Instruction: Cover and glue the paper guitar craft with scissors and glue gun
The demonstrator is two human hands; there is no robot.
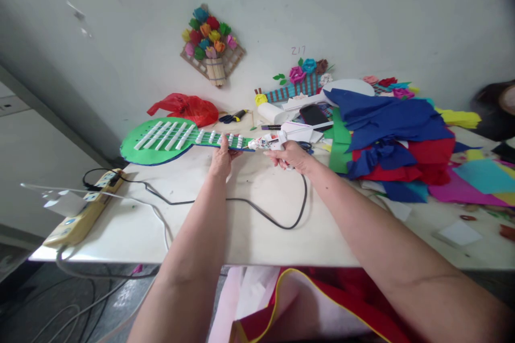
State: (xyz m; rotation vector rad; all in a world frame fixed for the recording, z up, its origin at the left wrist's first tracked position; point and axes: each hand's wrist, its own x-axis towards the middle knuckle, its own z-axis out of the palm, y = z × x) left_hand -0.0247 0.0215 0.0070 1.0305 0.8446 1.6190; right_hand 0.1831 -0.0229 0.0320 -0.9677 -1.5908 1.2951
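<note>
A green craft guitar [159, 142] with white rolled bars and strings lies across the left and middle of the table, its neck pointing right. My left hand [224, 156] is closed around the neck, thumb on top beside the small white rolls. My right hand [293, 155] grips a white hot glue gun [280, 140], its nozzle pointing left at the neck's end. A white glue stick [316, 127] sticks out behind the gun. Whether the nozzle touches the guitar, I cannot tell.
The black cord [257, 207] loops over the table to a power strip [90, 209] at the left edge. Red plastic [185, 109] and black-and-yellow pliers [234, 116] lie behind the guitar. Coloured paper [386, 123] and a phone [316, 116] sit to the right. Paper flowers [209, 37] hang on the wall.
</note>
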